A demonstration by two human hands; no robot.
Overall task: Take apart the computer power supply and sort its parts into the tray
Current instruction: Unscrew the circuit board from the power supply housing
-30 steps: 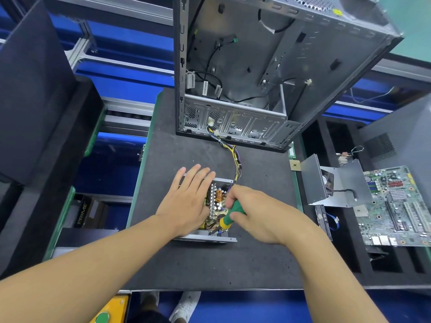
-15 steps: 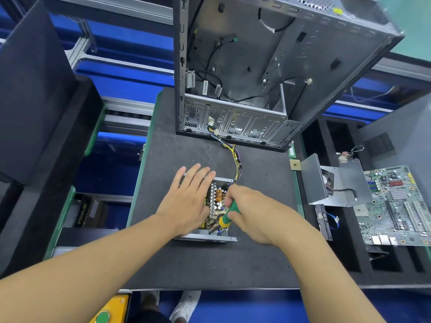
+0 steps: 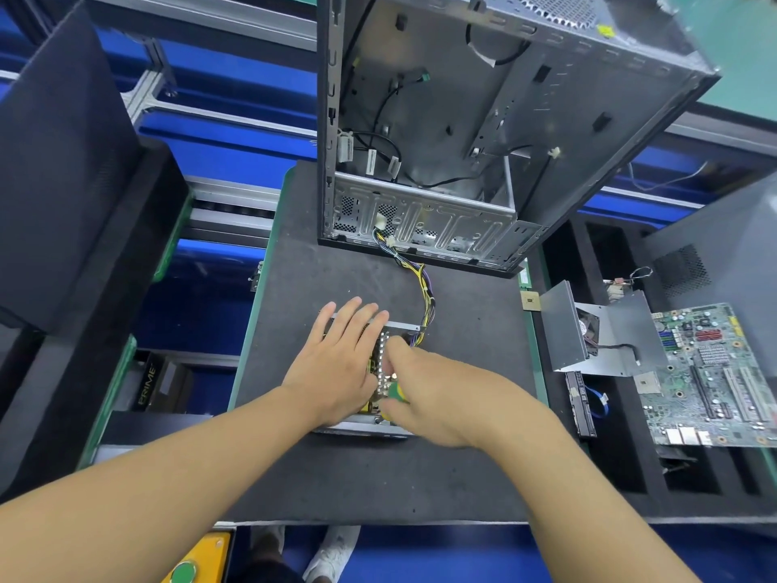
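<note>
The opened power supply (image 3: pixel 383 363) lies on the dark mat (image 3: pixel 462 477) with its circuit board showing between my hands. My left hand (image 3: pixel 340 363) lies flat on its left half, fingers spread. My right hand (image 3: pixel 437 393) is closed around a green and yellow screwdriver (image 3: pixel 397 392) whose tip points down into the board; the tip is hidden. A bundle of yellow and black wires (image 3: pixel 424 288) runs from the supply's far right corner up to the computer case (image 3: pixel 483 132). The power supply's grey metal cover with a fan (image 3: pixel 597 330) rests in the black foam tray (image 3: pixel 622 477) at the right.
The open, stripped computer case stands at the mat's far edge. A green motherboard (image 3: pixel 723 376) and a black drive with a blue cable (image 3: pixel 582 403) lie in the tray's compartments. Tall black foam blocks (image 3: pixel 63 183) stand at the left. A yellow box with a green button (image 3: pixel 189 565) is below.
My right hand has shifted left and lower over the board, tilting the screwdriver more upright. My left hand has stayed flat on the supply.
</note>
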